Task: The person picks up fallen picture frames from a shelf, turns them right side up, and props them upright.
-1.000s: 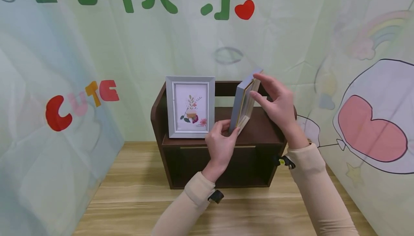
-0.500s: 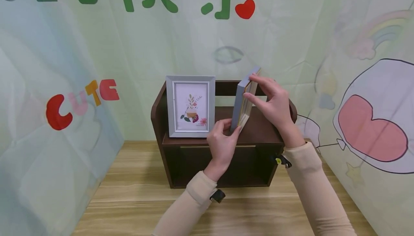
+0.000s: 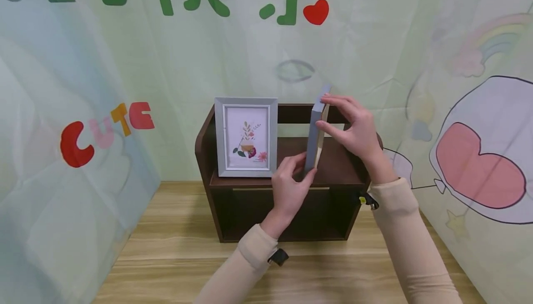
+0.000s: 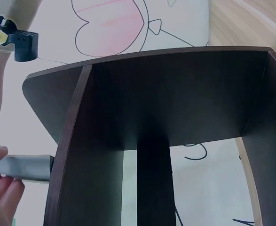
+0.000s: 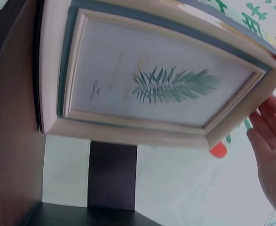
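My left hand [image 3: 290,188] pinches the lower front edge of a picture frame [image 3: 314,137], which stands turned almost edge-on in the head view. The thumb and fingers of my right hand [image 3: 356,126] hold its upper corner. In the right wrist view the held frame [image 5: 128,125] has a pale border and a green leaf print. Its lower end sits right at the top board of a dark brown shelf [image 3: 287,181]. To its left on that board, a grey-white picture frame [image 3: 272,137] with a flower print stands upright, facing me.
Beneath the top board the shelf has an open compartment [image 3: 287,214]. The shelf stands on a wood-grain surface [image 3: 166,257]. Printed cloth [image 3: 179,63] hangs behind and on both sides, with a red heart [image 3: 316,12] at the top.
The held picture frame has turned more edge-on and shifted slightly right, and my left hand has moved right with it. My right hand stays at its upper corner. The other frame has not moved.
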{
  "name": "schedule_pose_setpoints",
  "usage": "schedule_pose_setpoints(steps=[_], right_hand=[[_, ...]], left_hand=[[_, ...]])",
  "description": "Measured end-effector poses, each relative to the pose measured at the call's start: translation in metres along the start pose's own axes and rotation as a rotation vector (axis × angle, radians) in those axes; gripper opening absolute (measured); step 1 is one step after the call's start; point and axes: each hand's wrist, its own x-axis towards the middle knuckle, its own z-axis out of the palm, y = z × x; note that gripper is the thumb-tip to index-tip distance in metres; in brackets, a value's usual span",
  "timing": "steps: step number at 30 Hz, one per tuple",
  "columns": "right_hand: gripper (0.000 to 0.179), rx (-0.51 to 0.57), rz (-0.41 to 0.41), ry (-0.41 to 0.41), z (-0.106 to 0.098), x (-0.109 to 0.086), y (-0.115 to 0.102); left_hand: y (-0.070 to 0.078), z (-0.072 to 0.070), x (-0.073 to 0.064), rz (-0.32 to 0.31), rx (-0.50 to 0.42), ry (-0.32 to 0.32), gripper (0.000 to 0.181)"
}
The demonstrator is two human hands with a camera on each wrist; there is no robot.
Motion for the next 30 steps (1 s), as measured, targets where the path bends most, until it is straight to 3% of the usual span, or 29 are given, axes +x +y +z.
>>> schedule_pose_setpoints(steps=[8,21,30], right_hand=[[0.047,0.067,-0.018,-0.089,-0.009,0.003,0.01],[0.046,0.213,-0.019,-0.152,-0.017,0.006,0.022],[0.044,0.259,0.007,-0.144,-0.019,0.005,0.026]], left_hand=[[-0.002,0.0,0.0,0.004,-0.107,-0.093,0.038],[0.005,0.003,0.002,-0.009,-0.08,-0.222,0.04],[0.006,0.005,0.002,-0.015,-0.09,-0.242,0.04]])
